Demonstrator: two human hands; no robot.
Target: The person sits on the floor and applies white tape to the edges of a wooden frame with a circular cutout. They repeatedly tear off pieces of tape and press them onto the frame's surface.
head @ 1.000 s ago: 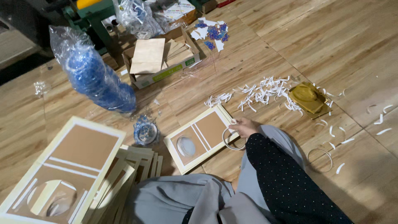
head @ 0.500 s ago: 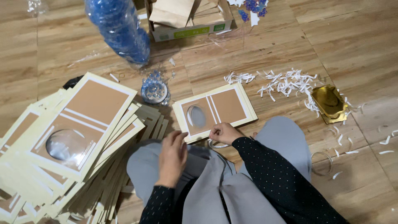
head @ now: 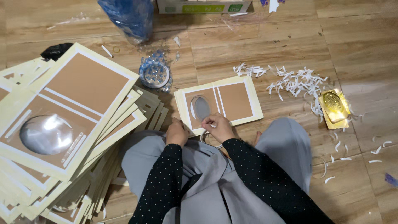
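Card panel (head: 232, 101), cream border with brown faces and an oval window, lies flat on the floor just beyond your knees, its near edge under your hands. Left hand (head: 177, 132) is curled, fingertips pressing that near-left edge; keep it pinned so the panel can't slide. Right hand (head: 219, 127) pinches a thin white strip (head: 212, 125) beside the window; peel low and slow. Stack of panels (head: 62, 120) sits left, paper scraps (head: 296, 83) far right.

I saw both forearms reaching forward, left hand (head: 177, 132) curled knuckles up, right hand (head: 218, 127) beside it, fingertips pinched.
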